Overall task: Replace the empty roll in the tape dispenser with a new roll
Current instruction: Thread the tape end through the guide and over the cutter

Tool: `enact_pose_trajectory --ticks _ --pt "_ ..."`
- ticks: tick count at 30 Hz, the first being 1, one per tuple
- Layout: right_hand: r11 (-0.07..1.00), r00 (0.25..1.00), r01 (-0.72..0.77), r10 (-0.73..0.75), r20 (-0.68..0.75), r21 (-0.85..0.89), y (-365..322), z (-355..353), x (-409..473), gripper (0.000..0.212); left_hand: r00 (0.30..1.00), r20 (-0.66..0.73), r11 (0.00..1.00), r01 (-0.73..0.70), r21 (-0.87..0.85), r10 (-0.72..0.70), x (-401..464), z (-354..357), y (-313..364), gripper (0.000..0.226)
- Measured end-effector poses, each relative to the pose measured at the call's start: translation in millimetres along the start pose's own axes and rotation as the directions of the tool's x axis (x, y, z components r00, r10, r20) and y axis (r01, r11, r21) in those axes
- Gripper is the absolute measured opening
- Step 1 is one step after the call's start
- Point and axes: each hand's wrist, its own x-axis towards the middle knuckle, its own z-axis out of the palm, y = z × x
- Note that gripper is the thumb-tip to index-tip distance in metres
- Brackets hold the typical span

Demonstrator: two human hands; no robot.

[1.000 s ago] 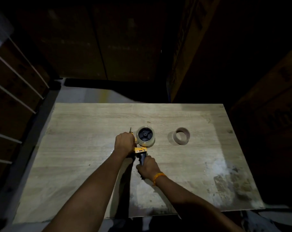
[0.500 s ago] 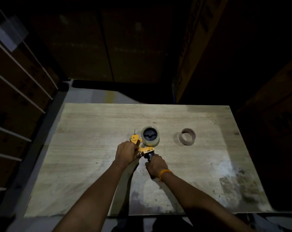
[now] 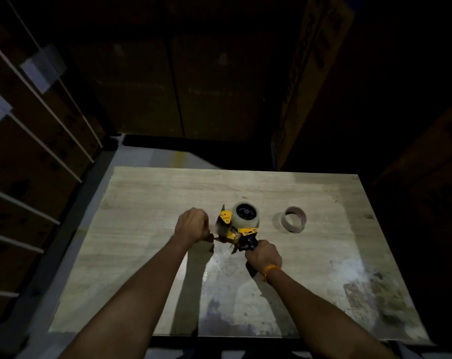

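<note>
A yellow and black tape dispenser (image 3: 230, 229) lies on the wooden table (image 3: 147, 203) with a full clear tape roll (image 3: 245, 215) mounted on its hub. My right hand (image 3: 263, 256) is closed around the dispenser's black handle. My left hand (image 3: 192, 224) sits just left of the dispenser's front, fingers pinched on what looks like the loose tape end. The empty brown cardboard core (image 3: 293, 219) stands on the table to the right of the dispenser, apart from it.
Stacked cardboard boxes (image 3: 310, 73) rise behind and to the right of the table. A rack with white rails (image 3: 38, 141) stands on the left. The table's near right part (image 3: 362, 294) is worn and stained.
My left hand has moved off the dispenser's front to its left side, drawing the tape end out. My right hand has kept its hold on the handle.
</note>
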Motion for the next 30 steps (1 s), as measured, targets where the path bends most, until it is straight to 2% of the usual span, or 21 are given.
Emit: enact_pose_trajectory --ticks 5,8,11,13,14,17,20,24,27,30 --pt "0.998 0.996 0.025 -0.03 0.081 0.056 8 -16 -6 0.023 0.99 0.041 0.984 -0.136 0.119 0.132 22 -55 12 0.014" --pt "0.984 0.986 0.093 -0.112 0.121 0.152 6 -18 -19 0.017 0.969 0.108 0.952 -0.238 0.19 0.221 26 -77 25 0.011" --pt "0.969 0.984 0.08 -0.115 0.138 0.234 3 -18 -31 0.005 0.954 0.136 0.92 -0.294 0.259 0.267 30 -99 38 0.003" --pt "0.961 0.98 0.075 -0.12 0.161 0.265 4 -17 -36 0.003 0.953 0.138 0.908 -0.298 0.295 0.268 35 -107 42 0.017" --pt "0.959 0.977 0.082 -0.131 0.17 0.271 5 -17 -39 0.005 0.953 0.139 0.901 -0.301 0.313 0.27 37 -111 43 0.02" --pt "0.947 0.971 0.082 -0.145 0.188 0.31 9 -17 -44 0.007 0.951 0.153 0.903 -0.303 0.303 0.267 42 -118 47 0.003" --pt "0.916 0.956 0.13 -0.218 0.198 0.38 10 -22 -53 0.021 0.927 0.266 0.899 -0.337 0.28 0.265 46 -122 52 0.005" --pt "0.854 0.918 0.143 -0.303 0.256 0.5 9 -29 -71 0.052 0.897 0.384 0.926 -0.315 0.207 0.219 52 -130 53 0.028" --pt "0.82 0.913 0.123 -0.315 0.26 0.56 7 -32 -79 0.063 0.875 0.431 0.95 -0.291 0.109 0.219 56 -141 55 0.021" --pt "0.802 0.923 0.069 -0.277 0.266 0.594 1 -36 -83 0.066 0.878 0.407 0.959 -0.282 0.013 0.252 56 -151 62 0.008"
